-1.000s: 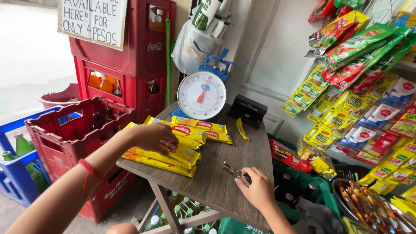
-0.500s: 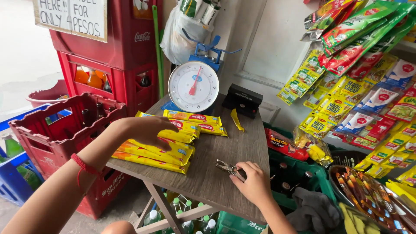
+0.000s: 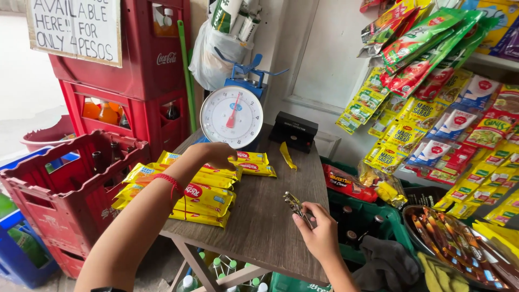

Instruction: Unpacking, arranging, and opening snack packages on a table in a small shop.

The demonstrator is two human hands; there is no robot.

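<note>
My left hand (image 3: 217, 154) rests palm down on a row of yellow snack packets (image 3: 201, 196) spread over the left half of a small wooden table (image 3: 270, 221). A red band circles that wrist. My right hand (image 3: 320, 232) is near the table's front right edge, fingers closed on a small metal stapler (image 3: 295, 205) that points up and left. One loose yellow packet (image 3: 286, 154) lies apart near the table's back.
A white dial weighing scale (image 3: 232, 116) and a black box (image 3: 294, 130) stand at the table's back. Red bottle crates (image 3: 70, 184) are stacked at left, a blue crate (image 3: 21, 254) below. Hanging sachet strips (image 3: 432, 113) fill the right wall. Bottles sit under the table.
My left hand has slid further right along the packets toward the scale. My right hand with the stapler stays near the front right edge.
</note>
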